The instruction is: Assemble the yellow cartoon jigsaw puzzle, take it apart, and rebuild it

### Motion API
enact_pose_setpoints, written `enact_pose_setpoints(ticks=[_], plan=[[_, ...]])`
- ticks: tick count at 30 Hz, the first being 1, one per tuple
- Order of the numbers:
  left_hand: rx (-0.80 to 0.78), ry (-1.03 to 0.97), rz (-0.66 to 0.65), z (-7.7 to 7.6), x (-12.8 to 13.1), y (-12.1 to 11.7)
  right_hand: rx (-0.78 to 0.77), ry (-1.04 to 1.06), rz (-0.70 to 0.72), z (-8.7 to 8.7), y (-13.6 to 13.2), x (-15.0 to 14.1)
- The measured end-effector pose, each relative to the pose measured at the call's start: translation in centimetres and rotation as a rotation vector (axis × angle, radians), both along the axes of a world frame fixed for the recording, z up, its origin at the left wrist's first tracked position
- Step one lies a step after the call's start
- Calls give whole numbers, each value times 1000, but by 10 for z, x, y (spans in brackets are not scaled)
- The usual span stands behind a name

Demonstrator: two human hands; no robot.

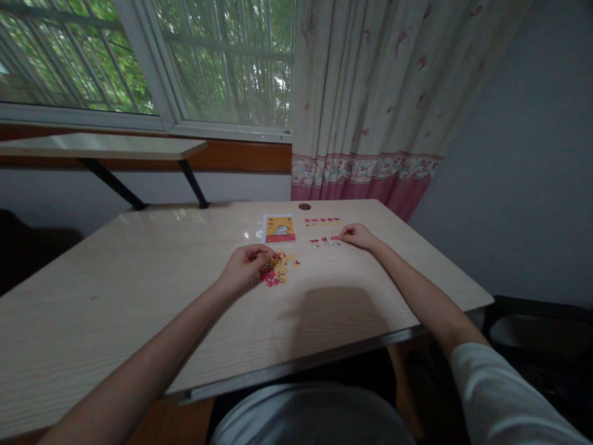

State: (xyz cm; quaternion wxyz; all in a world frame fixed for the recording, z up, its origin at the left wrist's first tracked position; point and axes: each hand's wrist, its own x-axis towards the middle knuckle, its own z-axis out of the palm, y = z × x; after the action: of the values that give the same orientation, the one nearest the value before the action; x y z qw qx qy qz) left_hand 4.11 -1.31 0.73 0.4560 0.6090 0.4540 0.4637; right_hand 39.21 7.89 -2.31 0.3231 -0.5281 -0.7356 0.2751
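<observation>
Left hand [245, 266] at the puzzle pile [274, 273], right hand [356, 236] at the nearer row [324, 239]; whether either's fingers grasp pieces, can't tell!

The table [139, 296] has a wide bare stretch left of the left hand [248, 266], broken only by that forearm slanting in from the near edge. Between the forearms, a shadowed bare strip lies open from the near edge up to the lower row of pieces [325, 242]. The loose pile [274, 272] blocks the way just beside the left fingers, with the picture card [280, 229] lying beyond it. A narrow gap separates the card from the rows. Far left, the raised shelf [102, 146] and its black struts [193, 183] limit passage at the back.
</observation>
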Motion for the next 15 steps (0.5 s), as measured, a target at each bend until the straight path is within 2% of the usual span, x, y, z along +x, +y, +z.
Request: enact_pose_setpoints(ticks=[11, 15], plan=[[21, 40, 16, 2, 0, -1, 56, -168, 19, 5, -3, 1], [21, 36, -2, -1, 0, 1, 172, -317, -23, 13, -7, -4]])
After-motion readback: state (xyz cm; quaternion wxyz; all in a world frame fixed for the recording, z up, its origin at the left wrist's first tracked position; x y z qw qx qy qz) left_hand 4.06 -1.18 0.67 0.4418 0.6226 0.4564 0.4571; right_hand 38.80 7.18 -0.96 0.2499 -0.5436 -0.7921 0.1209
